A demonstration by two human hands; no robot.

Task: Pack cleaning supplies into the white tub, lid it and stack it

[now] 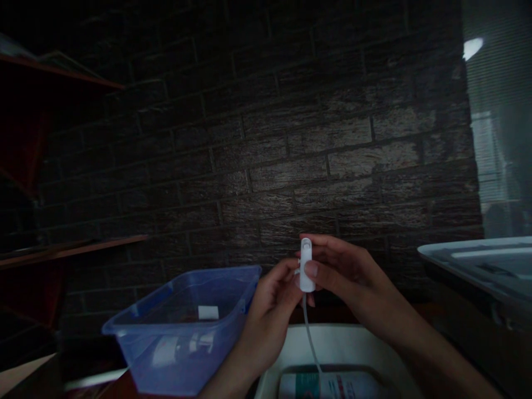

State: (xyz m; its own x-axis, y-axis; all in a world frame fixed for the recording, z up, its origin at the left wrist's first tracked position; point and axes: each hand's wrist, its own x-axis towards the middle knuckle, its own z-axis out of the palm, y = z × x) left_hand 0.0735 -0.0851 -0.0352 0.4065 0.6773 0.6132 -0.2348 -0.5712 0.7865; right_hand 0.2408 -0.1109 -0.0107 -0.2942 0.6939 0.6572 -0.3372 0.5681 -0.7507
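Note:
A small, slim white plastic piece (306, 266), which looks like a spray head, is held up in front of the dark wall. It has an opening at its top end. From its lower end a thin pale tube (310, 332) hangs down toward a white bottle (349, 385) with a green and red label. My right hand (353, 277) pinches the piece, thumb on its near face and fingers behind. On its left side, my left hand (274, 305) grips with bent fingers; part of its grip is hidden.
Below my hands is a cream tub (341, 343) with the labelled bottle lying in it. A translucent blue plastic bin (183, 354) stands at left. Reddish shelves (75, 249) jut in from the left, and a pale lidded container (477, 252) sits at right. A brick wall (257, 138) rises behind.

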